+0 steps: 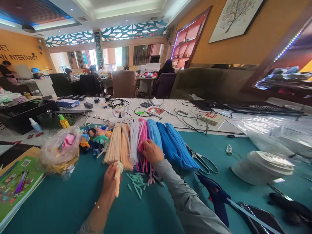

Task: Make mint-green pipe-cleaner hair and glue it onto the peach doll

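Bundles of fuzzy craft stems [146,139] lie fanned across the far middle of your teal table [60,201], running from peach on the left through white and pink to blue on the right. Your right hand [151,152] rests on the pink stems [143,133], fingers curled down among them and pinching at the strands, though the fingertips are hidden and you cannot tell how many it has. Your left hand [110,182] sits nearer to you and a little left, closed around a short peach stem piece [118,177] that stands nearly upright out of the fist. Between your two hands, short green cut pieces [136,183] lie scattered on the table. Just left of the bundles stands a cluster of small dolls [96,138], and left of those a clear plastic bag [59,151] holding pink and yellow material. A green book [17,185] lies at the near left edge. Right of the blue stems lie scissors [202,161], and nearer to you on the right a dark blue glue gun [216,198]. Far right sits a white stack of lids [265,165]. Other people sit at desks in the far background.
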Available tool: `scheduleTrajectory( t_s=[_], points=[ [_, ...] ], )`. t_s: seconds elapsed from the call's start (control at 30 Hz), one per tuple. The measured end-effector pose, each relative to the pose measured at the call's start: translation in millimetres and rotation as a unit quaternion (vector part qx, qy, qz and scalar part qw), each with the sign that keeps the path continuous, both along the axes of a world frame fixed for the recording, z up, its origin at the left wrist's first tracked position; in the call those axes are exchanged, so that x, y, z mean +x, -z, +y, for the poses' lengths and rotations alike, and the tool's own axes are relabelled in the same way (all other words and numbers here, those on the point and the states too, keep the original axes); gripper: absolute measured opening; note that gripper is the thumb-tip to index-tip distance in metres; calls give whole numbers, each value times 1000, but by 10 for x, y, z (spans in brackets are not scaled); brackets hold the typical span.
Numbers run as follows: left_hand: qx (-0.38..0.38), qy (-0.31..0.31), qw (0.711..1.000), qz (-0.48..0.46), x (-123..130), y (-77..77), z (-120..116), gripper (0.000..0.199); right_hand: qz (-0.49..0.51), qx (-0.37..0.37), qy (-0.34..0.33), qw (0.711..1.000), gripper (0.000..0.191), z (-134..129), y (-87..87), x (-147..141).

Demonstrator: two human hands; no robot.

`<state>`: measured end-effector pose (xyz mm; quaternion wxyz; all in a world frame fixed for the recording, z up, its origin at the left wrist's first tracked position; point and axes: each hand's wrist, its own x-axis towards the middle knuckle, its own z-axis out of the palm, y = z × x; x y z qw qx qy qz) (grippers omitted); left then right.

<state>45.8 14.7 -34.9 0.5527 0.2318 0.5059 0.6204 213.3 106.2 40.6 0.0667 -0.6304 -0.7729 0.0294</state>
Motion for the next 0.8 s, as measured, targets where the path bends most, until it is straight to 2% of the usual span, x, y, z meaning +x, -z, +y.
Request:
scheduleTrajectory(
  t_s=[0.2, 0.43, 0.53, 0.63, 0.8],
  points=[
    [-1, 20, 1000, 10, -46, -41, -32, 39, 12, 13, 27, 999, 25, -21, -43, 149],
    [-7, 21, 1000, 6, -42, -104, -64, 35, 56, 6, -7, 998, 25, -179, 129, 94],
    [2, 25, 1000, -2, -15, -159, -100, 36, 96, 7, -17, 995, 38, -264, 160, 102],
    [11, 40, 999, -13, 29, -202, -149, 36, 150, 14, -25, 988, 48, -435, 159, 159],
    [17, 97, 995, -32, 128, -187, -241, 40, 264, 17, -48, 963, 33, -946, 235, 254]
  ],
)
